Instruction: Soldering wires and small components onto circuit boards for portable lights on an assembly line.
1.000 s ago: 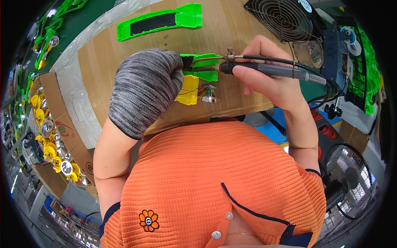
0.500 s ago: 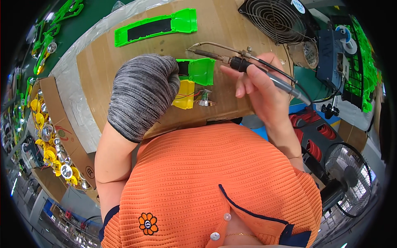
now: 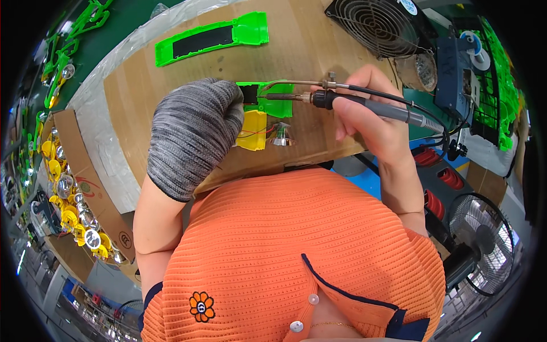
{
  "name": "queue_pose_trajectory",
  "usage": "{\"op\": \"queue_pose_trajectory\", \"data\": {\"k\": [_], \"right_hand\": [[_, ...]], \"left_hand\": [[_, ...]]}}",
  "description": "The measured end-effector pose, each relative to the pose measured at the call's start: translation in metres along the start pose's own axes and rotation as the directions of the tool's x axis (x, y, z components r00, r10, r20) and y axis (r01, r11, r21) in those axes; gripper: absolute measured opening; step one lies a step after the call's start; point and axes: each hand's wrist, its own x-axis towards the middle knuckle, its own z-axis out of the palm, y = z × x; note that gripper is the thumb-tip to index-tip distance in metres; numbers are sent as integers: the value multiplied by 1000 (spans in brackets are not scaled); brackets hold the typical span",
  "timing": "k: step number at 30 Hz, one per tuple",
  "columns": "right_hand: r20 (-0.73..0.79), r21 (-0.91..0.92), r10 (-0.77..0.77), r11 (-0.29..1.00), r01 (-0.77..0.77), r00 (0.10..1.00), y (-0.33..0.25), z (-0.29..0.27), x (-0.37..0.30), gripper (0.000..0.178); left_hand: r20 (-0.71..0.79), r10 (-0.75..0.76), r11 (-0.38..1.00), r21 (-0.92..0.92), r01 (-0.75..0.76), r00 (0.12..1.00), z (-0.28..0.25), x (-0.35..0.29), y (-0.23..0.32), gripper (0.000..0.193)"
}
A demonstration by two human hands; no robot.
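Note:
My left hand (image 3: 195, 128), in a grey knit glove, is closed at the left end of a green plastic housing (image 3: 279, 107) with a black strip inside. The glove hides that end and most of the fingertips. My bare right hand (image 3: 376, 125) grips a soldering iron (image 3: 370, 107) that has a thin solder-feed tube along it. Its tip is over the housing, beside the black strip; whether it touches cannot be told. Just below lie a yellow plastic part (image 3: 254, 132) with thin red wire and a small silver reflector cup (image 3: 281, 135).
Another green housing (image 3: 250, 31) lies farther back on the cardboard sheet (image 3: 319, 51). A black fan (image 3: 376, 28), a small tin (image 3: 419, 71) and a blue box (image 3: 454, 74) with a solder spool stand back right. To the left, a carton (image 3: 85, 176) borders several yellow parts with reflectors.
My right hand has swung the soldering iron lower and flatter, bringing its tip over the green housing. My left hand stays at the housing with only a slight shift.

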Motion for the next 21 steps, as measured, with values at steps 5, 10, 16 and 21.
{"op": "queue_pose_trajectory", "data": {"k": [5,10,16,21], "right_hand": [[64,-151,62,987,-51,996,-13,2,8,15],[94,-248,88,967,-62,992,-14,6,13,13],[124,-278,101,959,-63,987,-12,4,16,18],[124,-303,100,951,-58,987,-13,4,18,19]], "left_hand": [[31,-57,997,-50,58,998,2,1,1,10],[-16,-5,999,-37,5,1000,5,0,-2,11],[30,-42,999,-16,42,999,3,1,-1,12],[28,-53,998,-33,54,998,3,2,1,11]]}}
